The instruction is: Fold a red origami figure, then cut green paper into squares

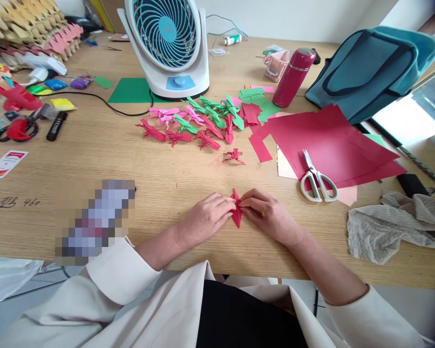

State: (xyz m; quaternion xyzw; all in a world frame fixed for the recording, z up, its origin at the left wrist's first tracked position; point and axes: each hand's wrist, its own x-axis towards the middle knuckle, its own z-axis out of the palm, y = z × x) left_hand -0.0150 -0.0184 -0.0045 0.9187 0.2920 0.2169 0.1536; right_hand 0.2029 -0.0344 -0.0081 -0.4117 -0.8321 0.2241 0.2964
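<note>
A small piece of folded red paper (237, 221), long and diamond-shaped with pointed ends, lies on the wooden table between my hands. From the left, my left hand (212, 215) pinches its edge near the middle. My right hand (270, 212) grips the opposite edge with thumb and fingers. The fingertips cover part of the paper's centre. Just beyond the hands sits a finished-looking red origami figure (234, 155) with thin legs. Farther back is a cluster of red, pink and green origami figures (206, 121).
White-handled scissors (318, 181) lie on red paper sheets (322, 140) at right, near a crumpled cloth (380, 232). A fan (168, 43), red bottle (293, 79) and blue bag (366, 72) stand behind. A black marker (57, 125) and a blurred-out object (97, 217) lie at left.
</note>
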